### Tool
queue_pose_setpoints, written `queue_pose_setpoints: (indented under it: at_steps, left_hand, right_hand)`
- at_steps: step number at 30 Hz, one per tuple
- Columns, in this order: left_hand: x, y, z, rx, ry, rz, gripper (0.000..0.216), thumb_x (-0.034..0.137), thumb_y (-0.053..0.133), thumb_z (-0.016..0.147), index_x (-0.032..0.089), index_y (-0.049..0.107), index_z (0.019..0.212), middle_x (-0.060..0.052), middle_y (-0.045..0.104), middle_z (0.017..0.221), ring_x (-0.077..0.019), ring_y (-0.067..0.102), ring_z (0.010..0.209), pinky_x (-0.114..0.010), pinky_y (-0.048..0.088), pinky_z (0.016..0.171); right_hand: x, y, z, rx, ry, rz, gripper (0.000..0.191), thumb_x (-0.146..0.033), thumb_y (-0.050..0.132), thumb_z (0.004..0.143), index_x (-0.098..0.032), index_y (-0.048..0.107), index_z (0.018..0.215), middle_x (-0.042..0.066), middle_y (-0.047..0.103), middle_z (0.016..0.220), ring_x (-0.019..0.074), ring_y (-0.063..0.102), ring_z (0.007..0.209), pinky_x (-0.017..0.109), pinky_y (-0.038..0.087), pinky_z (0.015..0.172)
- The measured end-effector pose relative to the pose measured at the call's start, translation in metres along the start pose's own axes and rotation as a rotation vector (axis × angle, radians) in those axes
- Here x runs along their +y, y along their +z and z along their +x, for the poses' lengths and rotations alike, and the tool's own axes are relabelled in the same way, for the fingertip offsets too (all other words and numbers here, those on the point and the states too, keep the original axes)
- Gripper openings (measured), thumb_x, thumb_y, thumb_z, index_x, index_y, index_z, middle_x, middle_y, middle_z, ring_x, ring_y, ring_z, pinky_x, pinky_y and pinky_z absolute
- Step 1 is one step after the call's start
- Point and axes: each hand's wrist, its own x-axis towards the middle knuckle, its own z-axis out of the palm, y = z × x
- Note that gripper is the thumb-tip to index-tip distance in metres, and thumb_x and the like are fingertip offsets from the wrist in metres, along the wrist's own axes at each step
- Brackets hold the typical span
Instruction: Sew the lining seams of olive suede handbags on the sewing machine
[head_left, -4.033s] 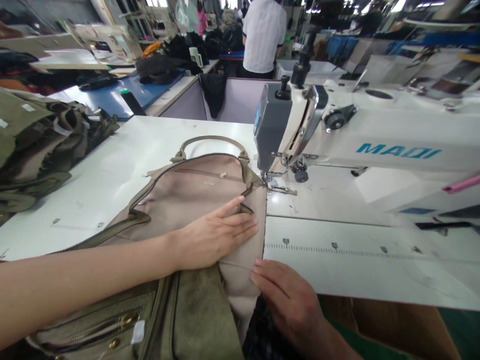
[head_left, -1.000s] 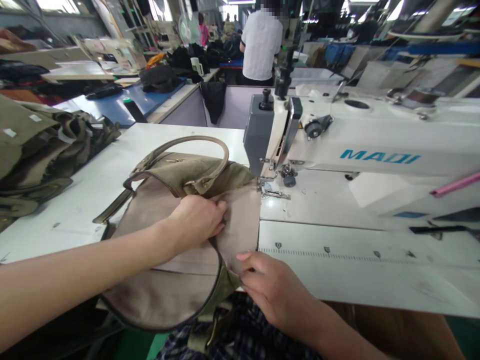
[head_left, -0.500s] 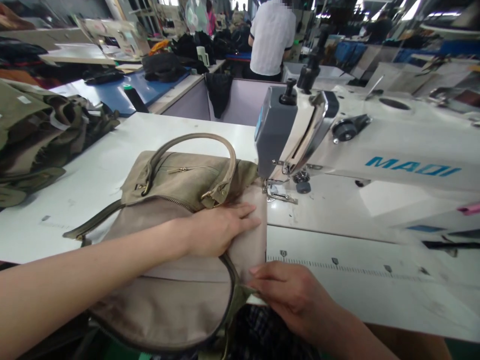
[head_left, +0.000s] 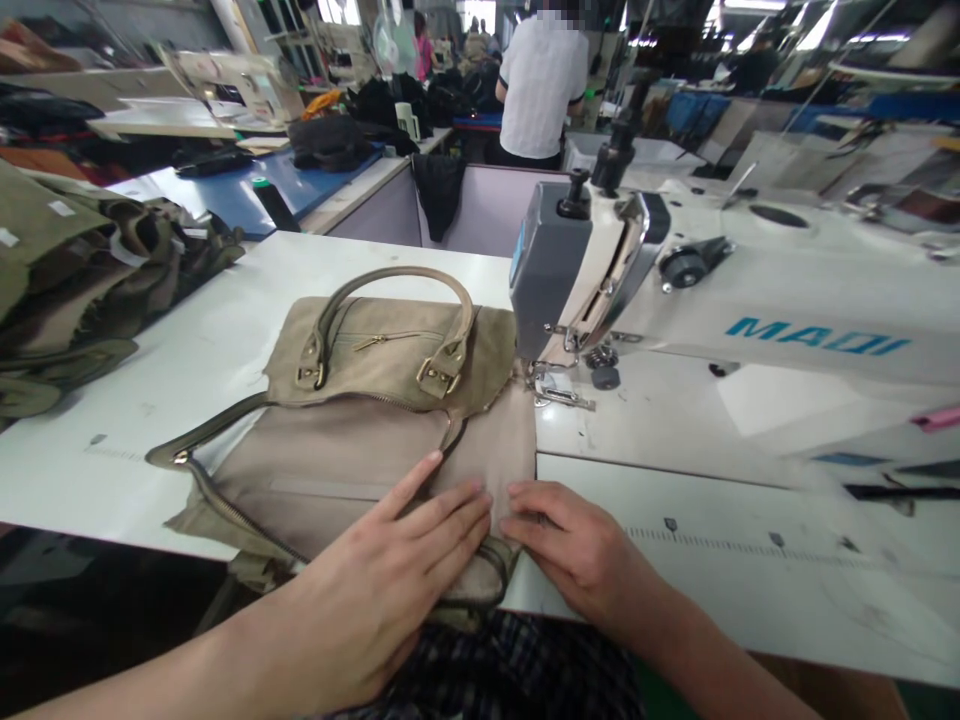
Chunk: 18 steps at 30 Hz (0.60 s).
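An olive handbag (head_left: 405, 345) lies opened out on the white sewing table, its looped handle standing up and its beige lining (head_left: 322, 440) showing. My left hand (head_left: 420, 540) rests flat on the lining, fingers stretched toward its right edge. Beside it, my right hand (head_left: 574, 535) pinches the lining's right edge between thumb and fingers. The lining's far right corner reaches the presser foot (head_left: 547, 385) of the sewing machine (head_left: 750, 300). An open zipper (head_left: 240, 515) runs along the left side of the bag.
A heap of olive bag pieces (head_left: 67, 270) lies at the left. Behind are a blue-topped table (head_left: 315, 185), a dark thread cone (head_left: 274, 205) and another sewing machine (head_left: 236, 85). A person in a white shirt (head_left: 544, 90) stands farther back. A ruler scale (head_left: 720, 535) marks the table's front.
My left hand has drawn back toward me and now lies flat nearer the front edge. My right hand has shifted slightly up along the lining's edge. The bag's lower part has been turned and flattened.
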Motion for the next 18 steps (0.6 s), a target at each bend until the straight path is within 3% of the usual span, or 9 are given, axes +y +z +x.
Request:
queue_pose_setpoints:
  at_steps: [3,6,9,12,15,18]
  left_hand:
    - [-0.006,0.015,-0.001,0.028,-0.021,0.037,0.057,0.029,0.045,0.096,0.018,0.035,0.150,-0.009,0.042,0.150,-0.0261,0.039,0.138,-0.050,0.019,0.121]
    - [-0.017,0.014,0.002,0.035,-0.046,0.061,0.052,0.025,0.042,0.098,0.022,0.036,0.149,-0.004,0.038,0.153,-0.0231,0.044,0.134,-0.044,0.027,0.116]
    - [-0.029,0.007,0.001,0.035,-0.007,0.095,0.051,0.024,0.040,0.099,0.024,0.033,0.150,-0.001,0.034,0.155,-0.0208,0.033,0.142,-0.043,0.015,0.120]
    - [-0.035,0.004,0.000,0.006,0.043,0.122,0.047,0.022,0.041,0.098,0.022,0.041,0.145,-0.005,0.041,0.152,-0.0190,0.029,0.144,-0.043,0.003,0.122]
    - [-0.034,0.002,0.004,-0.070,0.071,0.061,0.054,0.026,0.056,0.087,0.017,0.047,0.139,-0.009,0.046,0.148,-0.0249,0.044,0.134,-0.043,0.021,0.117]
    - [-0.033,-0.001,0.013,-0.119,0.024,-0.061,0.079,0.027,0.065,0.074,0.017,0.036,0.147,-0.009,0.048,0.146,-0.0271,0.051,0.124,-0.043,0.036,0.106]
  right_hand:
    - [-0.009,-0.003,-0.006,0.036,0.012,-0.180,0.029,-0.008,0.040,0.098,-0.010,0.069,0.104,0.016,0.070,0.100,0.0255,0.066,0.101,0.038,0.060,0.087]
    - [-0.017,-0.005,-0.004,0.072,-0.007,-0.270,0.031,-0.008,0.040,0.099,-0.009,0.071,0.100,0.014,0.072,0.091,0.0249,0.069,0.087,0.037,0.061,0.078]
    - [-0.021,-0.002,0.003,0.078,-0.043,-0.309,0.031,-0.009,0.040,0.100,-0.008,0.071,0.095,0.014,0.073,0.085,0.0241,0.070,0.076,0.036,0.060,0.068]
    - [-0.021,0.009,0.006,0.064,-0.031,-0.313,0.033,-0.010,0.039,0.100,-0.010,0.071,0.092,0.013,0.073,0.084,0.0238,0.070,0.073,0.034,0.058,0.064]
    - [-0.017,0.016,0.000,0.079,-0.016,-0.291,0.033,-0.009,0.038,0.100,-0.010,0.071,0.098,0.013,0.074,0.093,0.0240,0.071,0.084,0.035,0.059,0.072]
    - [-0.014,0.011,-0.003,0.080,-0.052,-0.275,0.030,-0.007,0.040,0.098,-0.010,0.070,0.102,0.013,0.074,0.094,0.0228,0.070,0.087,0.034,0.058,0.076]
